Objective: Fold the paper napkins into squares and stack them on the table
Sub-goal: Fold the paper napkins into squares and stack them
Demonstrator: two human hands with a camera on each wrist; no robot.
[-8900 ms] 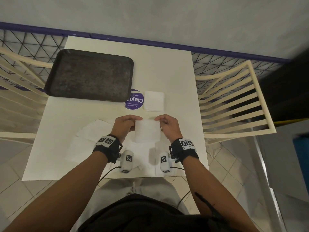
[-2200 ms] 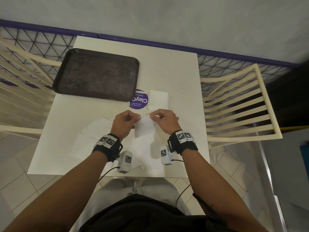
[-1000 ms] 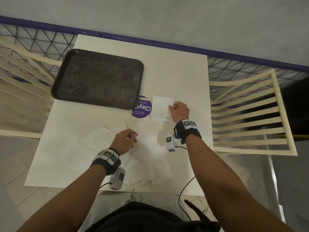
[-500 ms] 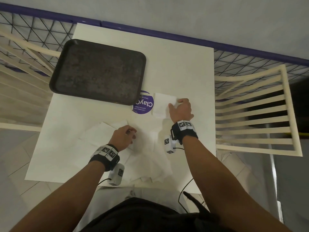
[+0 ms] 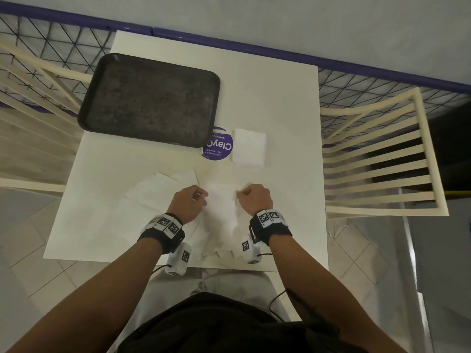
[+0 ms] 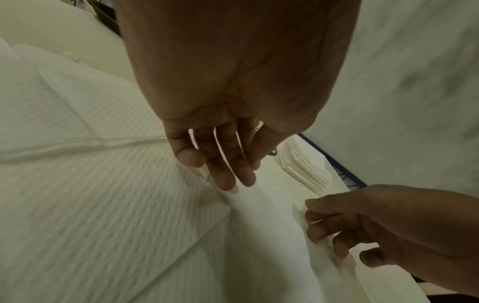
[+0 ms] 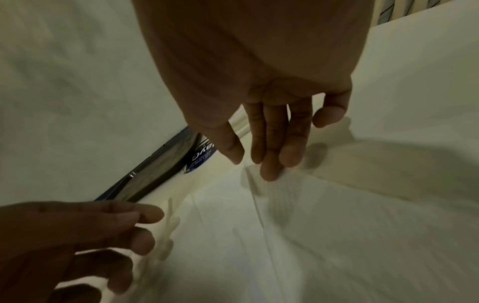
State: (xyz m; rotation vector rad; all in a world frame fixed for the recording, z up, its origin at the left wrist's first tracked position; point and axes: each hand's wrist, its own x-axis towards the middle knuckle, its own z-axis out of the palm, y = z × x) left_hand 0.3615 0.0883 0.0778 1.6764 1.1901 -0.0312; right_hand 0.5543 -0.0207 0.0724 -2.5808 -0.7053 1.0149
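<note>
A white unfolded napkin (image 5: 221, 208) hangs blurred between my two hands over the near middle of the table (image 5: 280, 103). My left hand (image 5: 200, 197) pinches its left top edge, fingertips (image 6: 228, 183) down on the paper. My right hand (image 5: 242, 193) pinches the right top edge, with its fingers (image 7: 269, 172) on the corner. The stack of folded napkins (image 5: 250, 147) lies just beyond my hands, apart from both. More unfolded napkins (image 5: 155, 189) lie spread to the left and under my wrists.
A dark tray (image 5: 150, 100) lies at the table's far left. A round purple sticker (image 5: 219, 145) sits between tray and stack. Cream slatted chairs (image 5: 382, 161) flank the table, and a wire railing (image 5: 356, 82) runs behind it.
My right hand left the folded napkin on the stack and came back toward me to the loose napkin. My left hand lifted that napkin's edge.
</note>
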